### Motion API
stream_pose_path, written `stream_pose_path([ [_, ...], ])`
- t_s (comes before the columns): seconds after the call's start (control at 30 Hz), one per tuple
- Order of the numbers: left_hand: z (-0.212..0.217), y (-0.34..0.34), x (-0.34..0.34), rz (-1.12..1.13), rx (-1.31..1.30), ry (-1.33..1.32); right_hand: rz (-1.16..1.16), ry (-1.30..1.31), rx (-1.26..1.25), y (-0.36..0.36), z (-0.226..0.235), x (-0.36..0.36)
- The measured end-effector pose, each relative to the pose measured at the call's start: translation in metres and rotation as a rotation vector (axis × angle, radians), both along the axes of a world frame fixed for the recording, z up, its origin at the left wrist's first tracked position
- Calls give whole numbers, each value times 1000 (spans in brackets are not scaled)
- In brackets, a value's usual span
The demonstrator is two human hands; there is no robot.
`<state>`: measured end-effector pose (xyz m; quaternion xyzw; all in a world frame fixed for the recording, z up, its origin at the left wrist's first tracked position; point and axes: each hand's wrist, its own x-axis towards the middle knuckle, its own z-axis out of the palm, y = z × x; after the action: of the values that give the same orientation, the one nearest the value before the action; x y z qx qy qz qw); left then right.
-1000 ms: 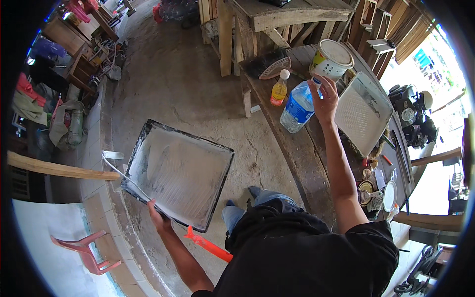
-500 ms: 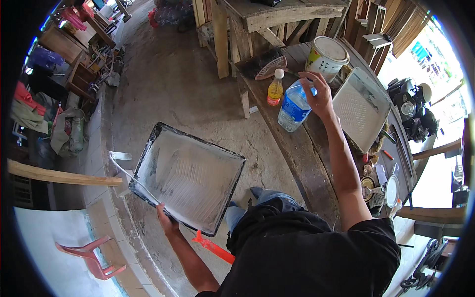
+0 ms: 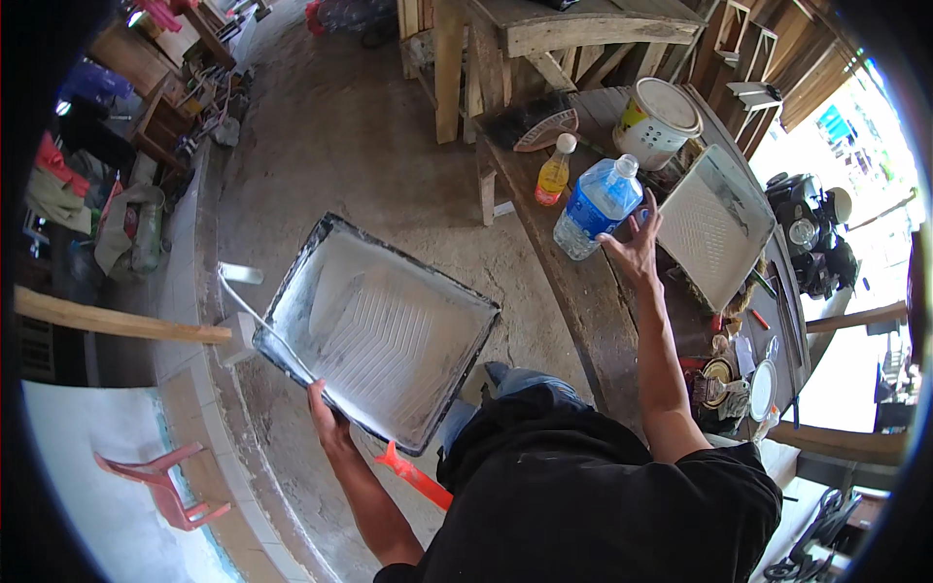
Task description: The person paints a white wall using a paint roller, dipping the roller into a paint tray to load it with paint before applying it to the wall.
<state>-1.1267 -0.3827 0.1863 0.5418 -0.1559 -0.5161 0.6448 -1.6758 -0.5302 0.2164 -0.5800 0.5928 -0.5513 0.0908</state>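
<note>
Dropped since the earlier frame: right hand [image 3: 637,255], off the top of the water bottle [image 3: 587,206] and down beside it, thumb and fingers spread wide; the bottle's neck looks uncapped. From where I stand, wooden bench [image 3: 614,355] is biggest, probably there to keep supplies within reach. Over the floor, left hand [image 3: 328,418] grips the black-rimmed tray [image 3: 384,325] by its lower-left edge, ridged side up, likely so the whitish coating stays in. On the bench right of the bottle: second tray [image 3: 714,219]. Behind: lidded bucket [image 3: 657,124]. Along the held tray's edge: paint roller [image 3: 240,273], apparently pinned by the left hand to free the other. Water bottle upright near bench edge; small yellow bottle [image 3: 552,180] just beside. Last, blue spot [image 3: 642,215] at right fingers: maybe a cap, can't tell.
</note>
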Motion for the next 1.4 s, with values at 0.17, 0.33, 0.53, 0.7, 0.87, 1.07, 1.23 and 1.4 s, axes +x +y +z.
stream_pose_path([
  [0.17,-4,-3,1,2,21,70,-14,-92,-54,-45,-17,13],
  [0.33,-12,-7,1,-39,-46,86,-122,167,-36,-44,-3,24],
  [0.53,-21,-9,4,-15,-27,157,126,-112,-124,-19,25,34],
  [0.7,-25,-12,5,-61,-78,206,66,-92,-130,5,48,38],
  [0.87,-23,-15,4,-119,-106,226,267,-36,-21,36,84,49],
  [1.07,-22,-16,4,-111,-131,256,625,-89,414,58,117,82],
  [1.23,-22,-16,6,-68,-64,229,905,-152,602,63,106,115],
  [1.4,-19,-18,3,-67,-59,233,966,153,619,53,94,115],
])
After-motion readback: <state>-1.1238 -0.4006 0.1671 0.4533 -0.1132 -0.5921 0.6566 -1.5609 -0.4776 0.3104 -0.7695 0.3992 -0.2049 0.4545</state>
